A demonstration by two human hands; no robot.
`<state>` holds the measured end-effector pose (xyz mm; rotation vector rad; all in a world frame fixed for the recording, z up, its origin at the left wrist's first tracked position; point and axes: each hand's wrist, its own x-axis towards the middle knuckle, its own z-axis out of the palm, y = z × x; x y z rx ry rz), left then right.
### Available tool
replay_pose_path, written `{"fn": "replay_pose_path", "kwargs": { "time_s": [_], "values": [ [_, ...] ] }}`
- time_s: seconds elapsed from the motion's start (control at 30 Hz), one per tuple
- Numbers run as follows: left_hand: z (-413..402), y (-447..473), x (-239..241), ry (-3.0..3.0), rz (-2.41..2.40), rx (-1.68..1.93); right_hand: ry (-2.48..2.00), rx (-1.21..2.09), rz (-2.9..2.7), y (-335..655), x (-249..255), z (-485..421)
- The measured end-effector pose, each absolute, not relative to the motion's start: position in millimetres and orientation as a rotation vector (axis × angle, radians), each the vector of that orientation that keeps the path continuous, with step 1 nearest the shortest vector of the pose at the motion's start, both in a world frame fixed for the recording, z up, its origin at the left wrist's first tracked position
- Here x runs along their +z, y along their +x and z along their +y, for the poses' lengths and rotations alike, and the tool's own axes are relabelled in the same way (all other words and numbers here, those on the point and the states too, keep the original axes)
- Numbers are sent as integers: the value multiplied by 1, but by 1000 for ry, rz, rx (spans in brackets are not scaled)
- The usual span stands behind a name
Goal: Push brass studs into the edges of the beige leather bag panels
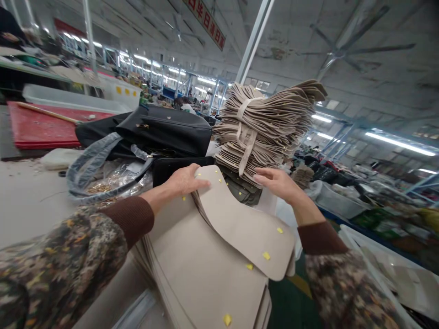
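Factory bench (27, 201): left hand (187, 181) atop beige flap (240, 224); right hand (276, 183) hovering beside.

Beige piece stack (206, 274): cut off by btm edge, lower layers hidden under top flap (247, 228). Left hand (185, 181): palm side hidden against flap, can't tell if it pinches. Tied bundle (264, 128): base hidden behind right hand (277, 183) & flap. Black bag (164, 128): lower part behind plastic bag (109, 178), contents too small to ID. Red banner (206, 20) cut by top edge. Bkgd at right blurred.
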<state>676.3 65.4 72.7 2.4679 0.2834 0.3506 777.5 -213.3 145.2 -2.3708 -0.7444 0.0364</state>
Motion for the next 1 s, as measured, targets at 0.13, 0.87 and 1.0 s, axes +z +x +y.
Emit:
{"fn": "replay_pose_path", "kwargs": {
  "time_s": [0.13,0.87,1.0],
  "values": [
    [65,674,74,2453,264,328,-2276,-88,-842,707,139,-290],
    [67,669,66,2401,182,375,-2304,-363,-1037,655,94,-286],
    [67,671,63,2349,145,421,-2168,-385,-661,668,91,-288]
  ]
}}
